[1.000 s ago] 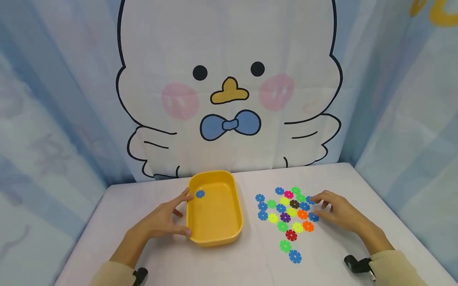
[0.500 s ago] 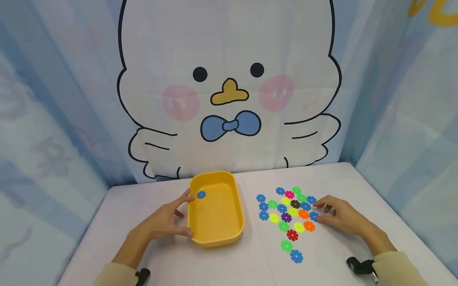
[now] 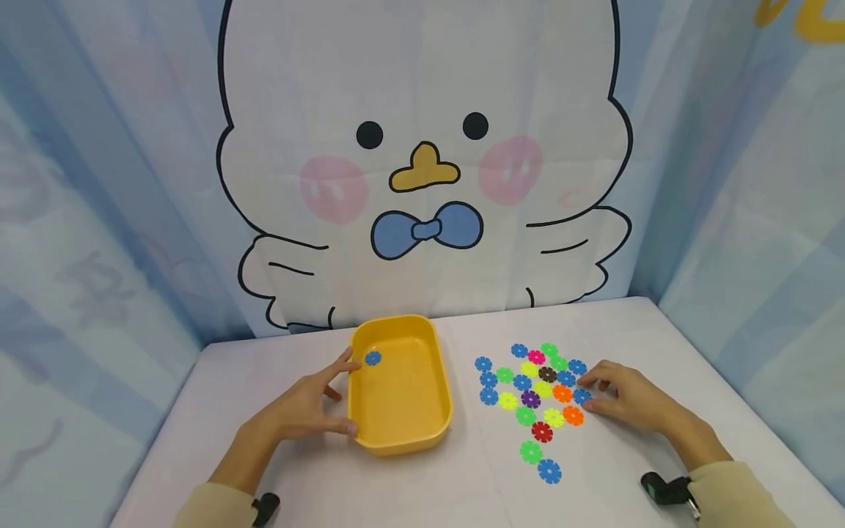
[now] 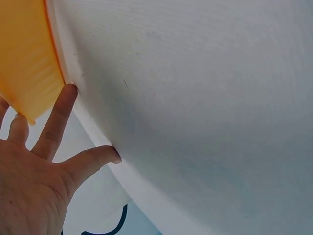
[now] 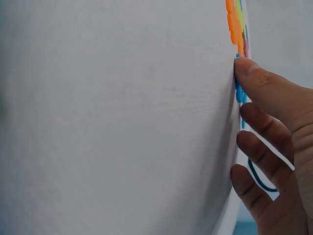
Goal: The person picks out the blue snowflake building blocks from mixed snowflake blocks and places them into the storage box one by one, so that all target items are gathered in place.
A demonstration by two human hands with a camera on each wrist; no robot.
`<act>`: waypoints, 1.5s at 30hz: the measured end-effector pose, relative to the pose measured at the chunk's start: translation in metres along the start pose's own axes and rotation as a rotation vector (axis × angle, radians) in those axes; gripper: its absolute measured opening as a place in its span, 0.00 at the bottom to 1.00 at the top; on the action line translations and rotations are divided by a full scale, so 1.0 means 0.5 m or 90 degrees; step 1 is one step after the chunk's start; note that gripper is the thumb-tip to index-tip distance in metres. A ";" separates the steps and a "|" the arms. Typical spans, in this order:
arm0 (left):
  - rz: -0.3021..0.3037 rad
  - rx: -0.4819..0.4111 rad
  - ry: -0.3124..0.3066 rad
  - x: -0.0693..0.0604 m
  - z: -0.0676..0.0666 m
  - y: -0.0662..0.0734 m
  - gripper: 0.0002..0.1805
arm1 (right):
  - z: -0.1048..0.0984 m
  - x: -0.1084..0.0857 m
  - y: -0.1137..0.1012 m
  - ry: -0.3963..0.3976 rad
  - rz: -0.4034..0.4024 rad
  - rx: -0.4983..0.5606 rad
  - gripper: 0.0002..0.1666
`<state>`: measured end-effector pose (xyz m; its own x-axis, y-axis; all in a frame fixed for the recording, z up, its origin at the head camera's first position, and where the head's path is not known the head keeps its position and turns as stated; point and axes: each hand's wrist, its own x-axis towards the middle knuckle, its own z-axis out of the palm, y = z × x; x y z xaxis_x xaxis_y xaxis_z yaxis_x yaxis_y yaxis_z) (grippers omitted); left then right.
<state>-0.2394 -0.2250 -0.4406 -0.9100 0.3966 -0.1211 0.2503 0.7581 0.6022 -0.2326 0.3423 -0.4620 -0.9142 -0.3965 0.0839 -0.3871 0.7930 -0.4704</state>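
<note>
A yellow tray (image 3: 403, 396) stands left of the table's middle, holding one blue snowflake disc (image 3: 372, 358). My left hand (image 3: 306, 407) touches its left side with spread, mostly straight fingers; the left wrist view also has the hand (image 4: 39, 171) against the yellow wall. To the right, colourful snowflake discs lie flat in a loose group. My right hand (image 3: 627, 396) rests at their right edge, fingers gently bent. Its thumb touches a blue snowflake disc (image 3: 582, 397), and its index fingertip is beside another blue disc (image 3: 577, 367). In the right wrist view, the right hand (image 5: 274, 142) pinches nothing.
Nearest the front of the group lie a green disc (image 3: 531, 452) and a blue disc (image 3: 549, 471). The white table (image 3: 409, 491) ends at a curtain with a cartoon chick (image 3: 422, 279) behind it. More curtains hang at both sides.
My right hand has drawn slightly right, uncovering the upper right blue disc that its fingers partly covered. The left hand stays at the tray, and the whole view has shifted slightly.
</note>
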 end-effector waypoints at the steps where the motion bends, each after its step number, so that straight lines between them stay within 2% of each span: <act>1: -0.001 0.001 0.000 0.001 -0.001 0.000 0.58 | 0.000 0.000 -0.001 -0.002 -0.002 0.000 0.20; 7: -0.010 -0.001 -0.002 0.002 -0.003 0.004 0.59 | -0.001 0.004 -0.007 -0.024 -0.005 0.008 0.15; 14: -0.001 -0.002 -0.006 0.001 -0.001 0.001 0.58 | 0.000 0.008 -0.007 -0.050 -0.009 0.033 0.13; 21: 0.010 -0.001 -0.001 0.004 -0.002 -0.001 0.58 | -0.002 0.003 -0.012 -0.057 0.003 0.076 0.15; 31: -0.011 -0.011 -0.002 0.001 0.001 0.001 0.57 | -0.010 -0.011 -0.018 -0.077 0.015 0.133 0.18; 39: -0.017 -0.007 0.003 0.001 -0.001 0.001 0.58 | -0.016 -0.013 -0.044 -0.092 0.007 0.030 0.18; 45: -0.017 -0.014 -0.005 0.003 -0.001 0.002 0.58 | -0.012 -0.016 -0.036 -0.095 0.007 0.028 0.18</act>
<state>-0.2407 -0.2237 -0.4399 -0.9138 0.3801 -0.1429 0.2185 0.7569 0.6159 -0.2193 0.3340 -0.4487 -0.8889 -0.4553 -0.0511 -0.3692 0.7778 -0.5086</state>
